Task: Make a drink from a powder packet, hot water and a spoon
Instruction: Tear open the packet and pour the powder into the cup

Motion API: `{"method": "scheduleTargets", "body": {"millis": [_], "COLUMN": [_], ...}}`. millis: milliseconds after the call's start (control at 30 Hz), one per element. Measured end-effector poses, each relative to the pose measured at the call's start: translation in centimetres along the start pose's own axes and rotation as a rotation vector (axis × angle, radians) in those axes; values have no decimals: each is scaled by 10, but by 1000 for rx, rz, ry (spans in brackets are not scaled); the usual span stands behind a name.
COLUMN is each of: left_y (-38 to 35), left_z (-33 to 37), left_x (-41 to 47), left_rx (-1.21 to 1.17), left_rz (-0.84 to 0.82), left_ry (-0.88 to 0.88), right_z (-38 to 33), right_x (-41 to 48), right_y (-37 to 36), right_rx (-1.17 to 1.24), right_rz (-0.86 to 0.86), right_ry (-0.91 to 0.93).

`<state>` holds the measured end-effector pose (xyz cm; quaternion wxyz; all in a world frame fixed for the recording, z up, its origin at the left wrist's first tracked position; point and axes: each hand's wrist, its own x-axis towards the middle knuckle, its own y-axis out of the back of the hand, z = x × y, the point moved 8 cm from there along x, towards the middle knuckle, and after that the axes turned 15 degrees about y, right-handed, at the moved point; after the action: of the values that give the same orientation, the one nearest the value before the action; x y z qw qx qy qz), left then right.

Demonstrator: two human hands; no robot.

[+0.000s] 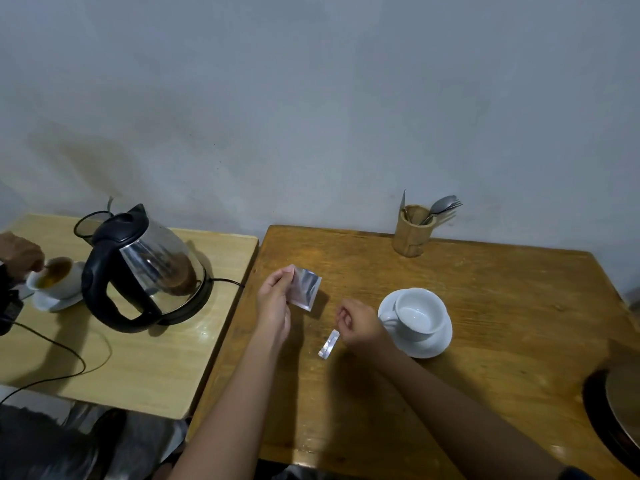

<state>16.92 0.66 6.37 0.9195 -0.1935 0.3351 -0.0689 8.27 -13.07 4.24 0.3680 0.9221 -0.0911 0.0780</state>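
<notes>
My left hand point(275, 299) holds a silver powder packet point(306, 287) upright above the dark wooden table point(485, 271). A torn-off silver strip point(328, 344) lies on the table just below my right hand point(360, 323), whose fingers are loosely curled with nothing in them. An empty white cup point(420, 311) stands on a white saucer point(433, 344) right of that hand. Spoons and forks point(441, 207) stick out of a bamboo holder point(412, 233) at the back. A steel electric kettle point(145, 268) sits on the lighter table to the left.
Another person's hand point(19, 252) stirs a drink in a white cup point(57, 277) left of the kettle. The kettle's black cord point(69, 372) trails over the lighter table point(138, 368). A dark round object point(616, 410) sits at the right edge.
</notes>
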Motion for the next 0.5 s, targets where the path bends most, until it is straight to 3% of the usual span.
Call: {"method": "scheduleTargets", "body": {"millis": [133,300,500], "left_y": [-35,-88,-148], "left_z": [-3,-8,-17], "left_x": [-2,-10,-26], "left_rx": [9,15,91], "left_rz": [-61,-150,-243], "left_ry": [-4,-13,-36], "right_z": [-10,-11,-3], "right_x": [4,-4,-16], "right_y": [41,71,121], "right_rx": [137,509,533], "right_rz": [153,193,431], "right_ry": [-28,-121,-149]}}
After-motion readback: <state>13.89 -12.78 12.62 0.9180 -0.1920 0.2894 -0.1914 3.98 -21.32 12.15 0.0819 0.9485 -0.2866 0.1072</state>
